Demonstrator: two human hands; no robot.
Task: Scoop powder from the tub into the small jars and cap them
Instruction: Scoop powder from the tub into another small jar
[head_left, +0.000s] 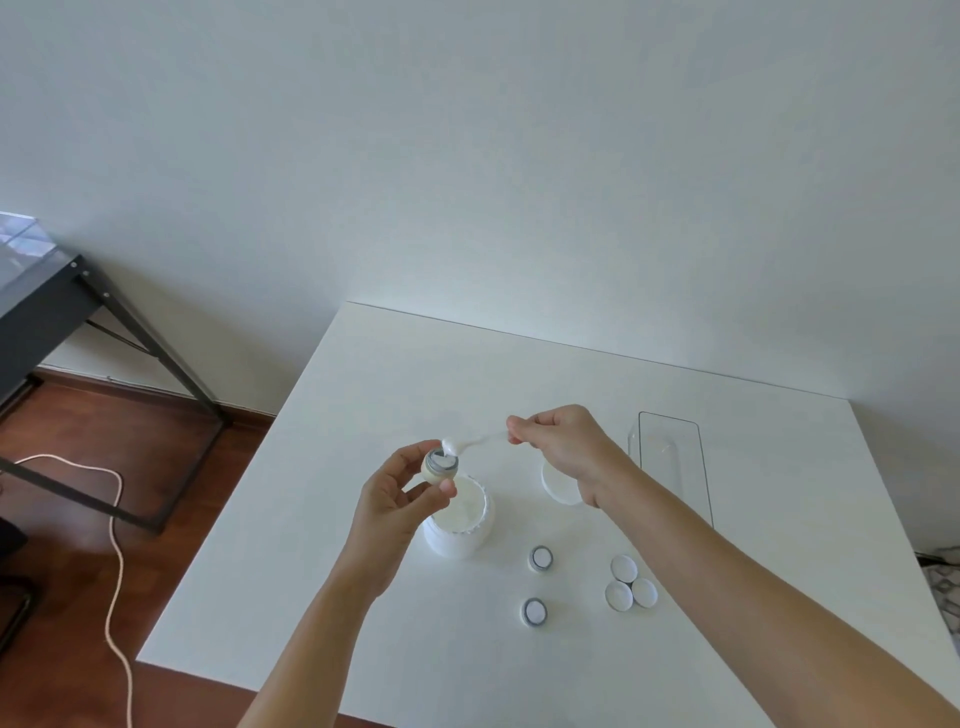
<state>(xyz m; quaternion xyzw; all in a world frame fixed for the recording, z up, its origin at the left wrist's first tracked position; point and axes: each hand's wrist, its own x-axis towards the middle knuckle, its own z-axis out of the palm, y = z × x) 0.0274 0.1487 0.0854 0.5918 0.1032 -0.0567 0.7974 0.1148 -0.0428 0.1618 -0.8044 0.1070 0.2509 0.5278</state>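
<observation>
My left hand (397, 496) holds a small jar (440, 466) between thumb and fingers, just above the open white powder tub (460, 519). My right hand (563, 444) pinches the handle of a clear spoon (470, 444) whose bowl, heaped with white powder, sits at the jar's mouth. Two more small open jars (541, 559) (534, 611) stand on the white table (395, 374) in front of the tub. Three white caps (630, 582) lie clustered to their right.
The tub's white lid (558, 483) lies behind my right wrist. A clear rectangular tray (672, 457) stands at the right rear. Left of the table are a dark metal desk frame (119, 322), wooden floor and a pale cable (114, 545).
</observation>
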